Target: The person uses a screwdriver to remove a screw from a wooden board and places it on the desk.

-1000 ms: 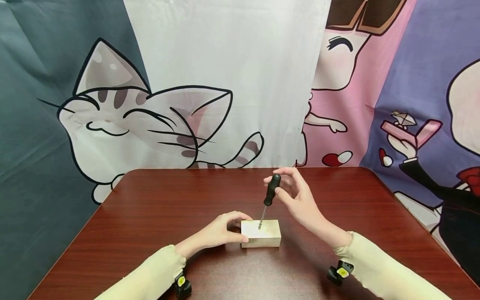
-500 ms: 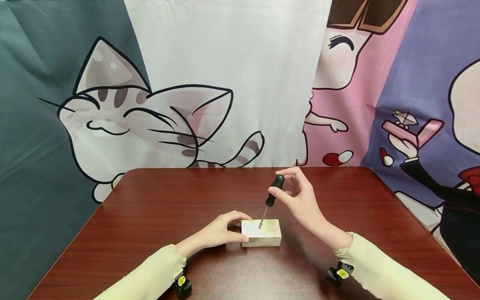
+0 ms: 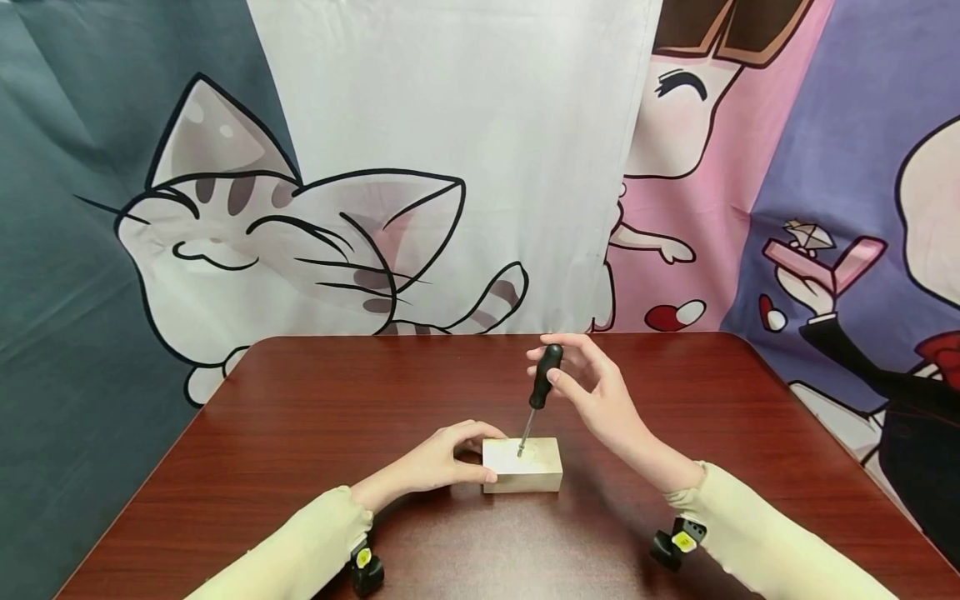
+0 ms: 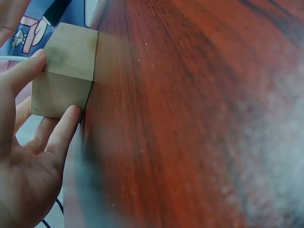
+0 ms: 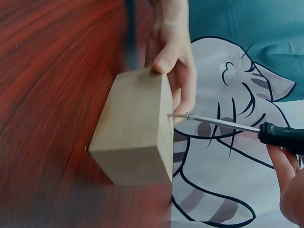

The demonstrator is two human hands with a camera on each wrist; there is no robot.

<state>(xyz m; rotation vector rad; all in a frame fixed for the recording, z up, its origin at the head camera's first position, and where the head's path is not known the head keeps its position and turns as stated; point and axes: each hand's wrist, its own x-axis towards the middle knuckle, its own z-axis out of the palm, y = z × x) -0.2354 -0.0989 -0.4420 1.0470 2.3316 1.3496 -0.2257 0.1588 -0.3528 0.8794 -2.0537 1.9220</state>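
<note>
A pale wooden block lies on the table, its long side toward me. My left hand grips its left end, thumb on the near side and fingers at the far side; the left wrist view shows fingertips against the block. A screw stands in the block's top face, its thread partly showing. On its head sits the tip of a screwdriver with a black handle and metal shaft, leaning to the right. My right hand holds the handle between thumb and fingers; the farther fingers are partly hidden behind it.
The reddish-brown wooden table spreads around the block, its far edge close behind my right hand. A cartoon-printed cloth hangs beyond that edge. Each wrist carries a small black camera.
My right thumb and fingers shift around the screwdriver handle, which tilts right and then back slightly left. My left hand and the block stay in place.
</note>
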